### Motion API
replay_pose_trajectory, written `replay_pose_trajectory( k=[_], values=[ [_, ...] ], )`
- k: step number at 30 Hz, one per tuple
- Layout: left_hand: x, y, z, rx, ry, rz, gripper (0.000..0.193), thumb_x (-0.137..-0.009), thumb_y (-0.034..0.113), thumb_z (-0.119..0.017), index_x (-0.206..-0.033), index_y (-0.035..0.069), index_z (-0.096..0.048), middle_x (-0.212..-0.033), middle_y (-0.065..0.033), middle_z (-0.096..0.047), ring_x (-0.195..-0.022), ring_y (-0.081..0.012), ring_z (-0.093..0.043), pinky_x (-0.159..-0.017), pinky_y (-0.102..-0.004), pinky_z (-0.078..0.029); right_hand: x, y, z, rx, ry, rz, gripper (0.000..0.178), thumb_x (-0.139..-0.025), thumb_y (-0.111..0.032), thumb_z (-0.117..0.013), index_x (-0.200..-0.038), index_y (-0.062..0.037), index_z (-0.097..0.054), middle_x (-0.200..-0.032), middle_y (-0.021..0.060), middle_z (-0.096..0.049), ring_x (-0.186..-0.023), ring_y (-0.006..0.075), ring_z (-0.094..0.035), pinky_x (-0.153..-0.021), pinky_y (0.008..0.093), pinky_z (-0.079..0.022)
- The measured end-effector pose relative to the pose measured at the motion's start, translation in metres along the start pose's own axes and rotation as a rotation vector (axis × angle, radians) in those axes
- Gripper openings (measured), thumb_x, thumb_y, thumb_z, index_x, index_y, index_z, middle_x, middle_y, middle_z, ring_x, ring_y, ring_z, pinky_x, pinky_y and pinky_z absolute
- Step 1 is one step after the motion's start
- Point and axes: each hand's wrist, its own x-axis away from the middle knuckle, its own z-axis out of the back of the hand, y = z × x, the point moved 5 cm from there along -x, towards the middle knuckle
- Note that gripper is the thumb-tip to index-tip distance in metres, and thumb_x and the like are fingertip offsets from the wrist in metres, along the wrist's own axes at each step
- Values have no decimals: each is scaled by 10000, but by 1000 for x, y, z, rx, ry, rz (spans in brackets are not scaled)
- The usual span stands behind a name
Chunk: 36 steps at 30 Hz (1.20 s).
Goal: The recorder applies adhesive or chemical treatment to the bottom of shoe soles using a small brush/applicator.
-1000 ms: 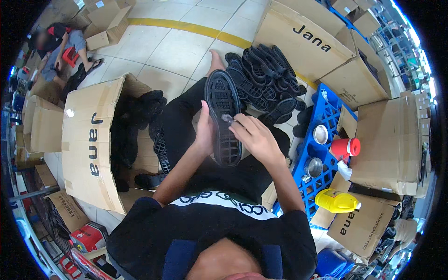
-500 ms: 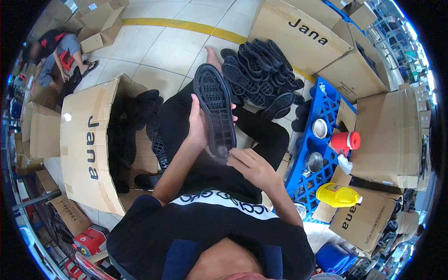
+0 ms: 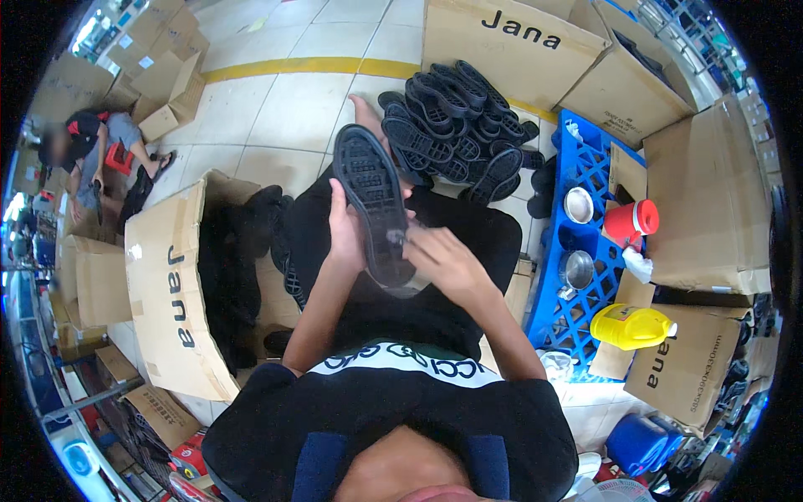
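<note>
Black shoe sole (image 3: pixel 374 197) held upright left of the blue pallet (image 3: pixel 547 289), left hand (image 3: pixel 345 232) wrapped around it, right hand (image 3: pixel 445 259) pinched a small, blurred item at its face, piled soles (image 3: pixel 456 125) lay nearer the pallet, metal bowl (image 3: pixel 577 270) sat on the pallet

A red jug (image 3: pixel 627 222) sits on the right side of the blue pallet (image 3: pixel 577 238); right of the pallet stands a large cardboard box (image 3: pixel 709 201), below the pallet a blue canister (image 3: pixel 637 443), far left of it a red stool (image 3: pixel 119 158).
</note>
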Motion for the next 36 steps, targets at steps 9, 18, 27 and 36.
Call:
replay_pose_trajectory(
  k=[9, 18, 27, 36],
  values=[
    [-30, -25, -11, -28, -13, 73, 968, -877, 793, -136, -1332, 14, -484, -1219, -190, -616, -952, -343, -648, -835, -462, -538, 51, 21, 18, -254, 198, -186, 294, -727, -3, -630, -1018, -21, -594, -1160, 125, -581, -1016, 302, -598, -876, 386, -490],
    [-177, -70, 16, -304, 145, 182, 829, -953, 688, -160, -1295, 42, -550, -1129, -191, -660, -916, -340, -661, -820, -450, -557, 121, 59, 14, -320, 718, -596, 114, -851, 46, -640, -963, 24, -643, -1061, 137, -652, -860, 224, -653, -724, 290, -522],
    [-353, -45, -3, -134, 220, 188, 750, -960, 635, -265, -1424, 58, -386, -1320, -209, -555, -1123, -404, -571, -997, -563, -408, 207, 57, -85, -868, 930, -1080, 119, -955, -63, -586, -1000, 34, -640, -952, 74, -643, -741, 107, -575, -665, 238, -474],
    [-88, -77, 200, -593, 105, 235, 418, -986, 345, -521, -1296, 64, -516, -1163, -125, -638, -1059, -253, -642, -870, -378, -525, 247, 86, -127, -1349, 1184, -1276, 94, -987, -139, -562, -1002, -57, -607, -850, 26, -598, -756, 124, -583, -695, 278, -513]
  ],
)
